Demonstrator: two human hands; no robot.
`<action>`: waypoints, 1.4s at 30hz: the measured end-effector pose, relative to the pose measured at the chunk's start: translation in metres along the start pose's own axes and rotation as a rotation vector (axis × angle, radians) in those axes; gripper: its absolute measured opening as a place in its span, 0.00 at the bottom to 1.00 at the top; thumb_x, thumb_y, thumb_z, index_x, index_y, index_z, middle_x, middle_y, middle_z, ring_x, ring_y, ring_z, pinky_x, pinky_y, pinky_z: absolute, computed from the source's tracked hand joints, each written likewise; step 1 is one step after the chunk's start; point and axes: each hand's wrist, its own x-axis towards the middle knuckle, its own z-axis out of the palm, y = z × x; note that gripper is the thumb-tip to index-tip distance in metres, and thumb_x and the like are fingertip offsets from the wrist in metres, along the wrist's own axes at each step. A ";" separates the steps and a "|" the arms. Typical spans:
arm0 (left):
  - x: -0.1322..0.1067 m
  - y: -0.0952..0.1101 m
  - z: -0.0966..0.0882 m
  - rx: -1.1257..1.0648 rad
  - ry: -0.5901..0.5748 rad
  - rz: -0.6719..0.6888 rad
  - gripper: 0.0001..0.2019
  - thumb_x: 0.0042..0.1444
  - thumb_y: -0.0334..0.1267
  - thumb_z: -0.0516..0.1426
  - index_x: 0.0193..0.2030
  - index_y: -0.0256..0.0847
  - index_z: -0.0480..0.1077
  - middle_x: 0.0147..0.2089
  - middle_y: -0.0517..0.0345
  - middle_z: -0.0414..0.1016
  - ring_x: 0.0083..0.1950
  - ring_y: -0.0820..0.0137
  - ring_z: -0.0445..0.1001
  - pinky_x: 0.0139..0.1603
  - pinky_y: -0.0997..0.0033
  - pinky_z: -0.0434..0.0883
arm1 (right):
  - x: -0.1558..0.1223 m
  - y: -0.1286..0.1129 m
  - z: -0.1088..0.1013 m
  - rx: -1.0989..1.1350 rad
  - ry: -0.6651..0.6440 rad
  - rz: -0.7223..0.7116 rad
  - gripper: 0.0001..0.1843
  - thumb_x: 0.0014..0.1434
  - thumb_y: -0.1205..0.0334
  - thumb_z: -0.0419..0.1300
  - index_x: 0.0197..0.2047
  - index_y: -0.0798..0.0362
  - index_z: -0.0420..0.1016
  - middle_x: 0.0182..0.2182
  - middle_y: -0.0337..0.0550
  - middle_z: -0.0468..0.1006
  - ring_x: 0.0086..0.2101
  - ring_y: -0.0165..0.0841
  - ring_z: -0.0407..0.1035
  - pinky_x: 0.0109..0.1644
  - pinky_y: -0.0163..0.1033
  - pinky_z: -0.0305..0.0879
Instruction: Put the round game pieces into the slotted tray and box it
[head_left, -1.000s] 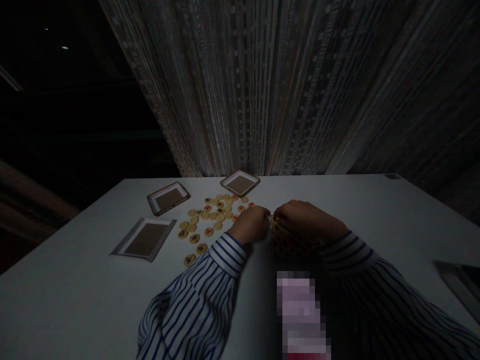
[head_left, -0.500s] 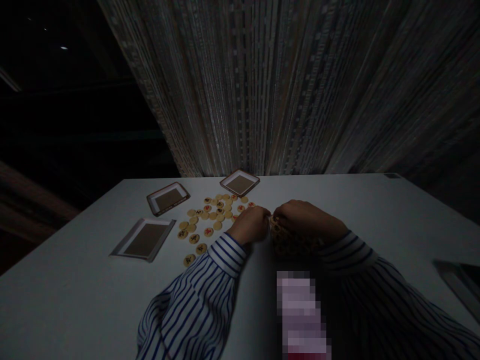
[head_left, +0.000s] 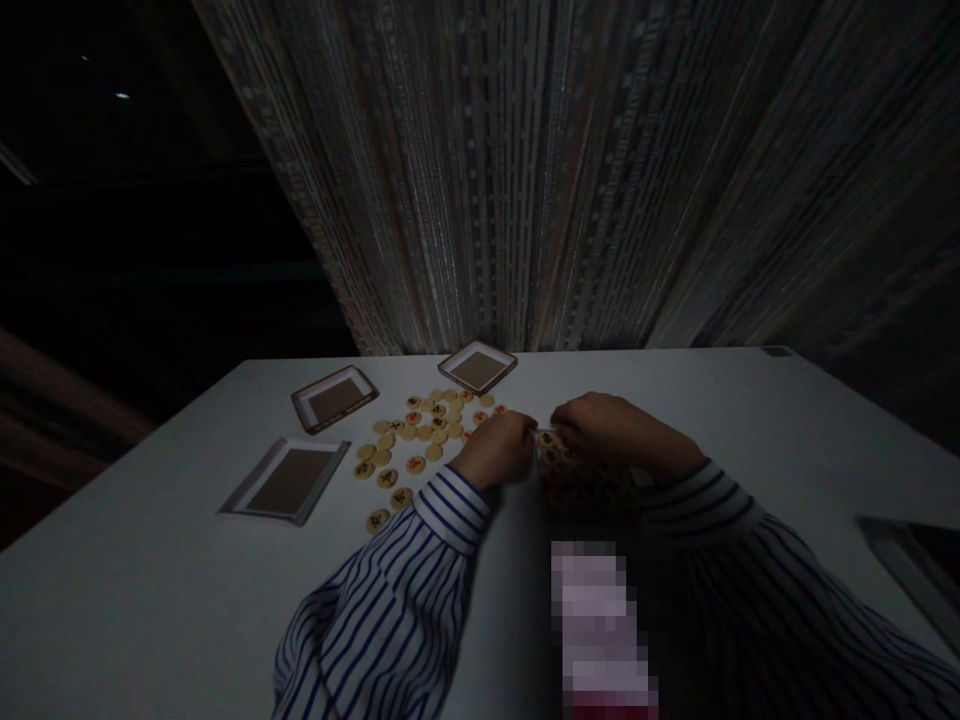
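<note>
white table (head_left: 150, 560), patterned pouch (head_left: 581, 482) with long axis running sideways, left hand (head_left: 496, 450) and right hand (head_left: 607, 430) pinching its upper edge

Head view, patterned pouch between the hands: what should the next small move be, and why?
Probably ease the mouth of the patterned cloth pouch wider, since the left hand and right hand both pinch its top edge. The pouch sits just right of the loose Chinese chess pieces, so an open mouth would seem the sensible next step before either hand moves away.
</note>
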 end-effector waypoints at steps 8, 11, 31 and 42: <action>-0.005 0.002 -0.010 -0.021 0.072 -0.021 0.19 0.55 0.32 0.47 0.51 0.33 0.69 0.50 0.44 0.73 0.52 0.63 0.70 0.53 0.66 0.64 | -0.022 0.001 -0.018 0.046 0.095 0.088 0.18 0.58 0.62 0.45 0.42 0.53 0.74 0.39 0.50 0.78 0.40 0.40 0.70 0.39 0.39 0.59; -0.010 0.005 -0.015 -0.029 0.118 -0.025 0.19 0.55 0.32 0.47 0.51 0.32 0.68 0.50 0.43 0.73 0.52 0.62 0.70 0.52 0.65 0.64 | -0.037 0.004 -0.015 0.068 0.126 0.134 0.18 0.59 0.60 0.45 0.43 0.53 0.74 0.40 0.49 0.77 0.41 0.39 0.70 0.40 0.39 0.60; -0.070 0.024 0.048 -0.330 0.354 -0.134 0.18 0.56 0.35 0.48 0.53 0.33 0.64 0.50 0.46 0.72 0.50 0.65 0.71 0.50 0.64 0.69 | -0.088 0.009 0.055 0.444 0.244 0.367 0.21 0.60 0.60 0.43 0.49 0.58 0.71 0.44 0.50 0.76 0.43 0.35 0.70 0.46 0.38 0.62; -0.070 0.024 0.053 -0.427 0.250 -0.107 0.18 0.55 0.32 0.48 0.53 0.34 0.65 0.51 0.49 0.72 0.53 0.67 0.70 0.53 0.67 0.67 | -0.086 0.007 0.057 0.451 0.222 0.362 0.21 0.59 0.62 0.43 0.49 0.58 0.71 0.45 0.50 0.76 0.44 0.35 0.70 0.47 0.38 0.63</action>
